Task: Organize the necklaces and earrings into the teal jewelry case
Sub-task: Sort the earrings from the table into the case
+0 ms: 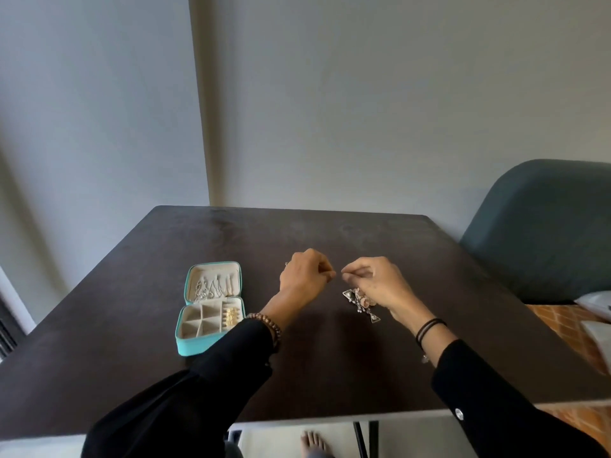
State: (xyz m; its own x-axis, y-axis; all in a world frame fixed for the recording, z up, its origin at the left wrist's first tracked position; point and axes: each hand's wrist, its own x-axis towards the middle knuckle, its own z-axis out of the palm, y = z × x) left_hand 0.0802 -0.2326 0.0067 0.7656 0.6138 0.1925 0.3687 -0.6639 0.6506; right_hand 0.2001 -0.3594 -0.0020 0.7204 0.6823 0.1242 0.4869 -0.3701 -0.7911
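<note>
The teal jewelry case (185, 345) lies open on the dark table (330, 358), left of my arms. Silver necklaces (206, 289) hang in its lid, and gold pieces (230, 316) sit in the ring rolls of its base. My left hand (305, 274) and my right hand (373, 280) hover close together above the table's middle, fingertips pinched and almost touching. Something very thin seems held between them; it is too small to make out. A pile of earrings (360, 300) with triangular pendants lies on the table just under my right hand.
A teal upholstered chair (545, 233) stands at the table's right. A white cloth (595, 305) lies on the orange tiled floor beyond the right edge. Grey walls rise behind the table. A bare foot (314, 441) shows below the near edge.
</note>
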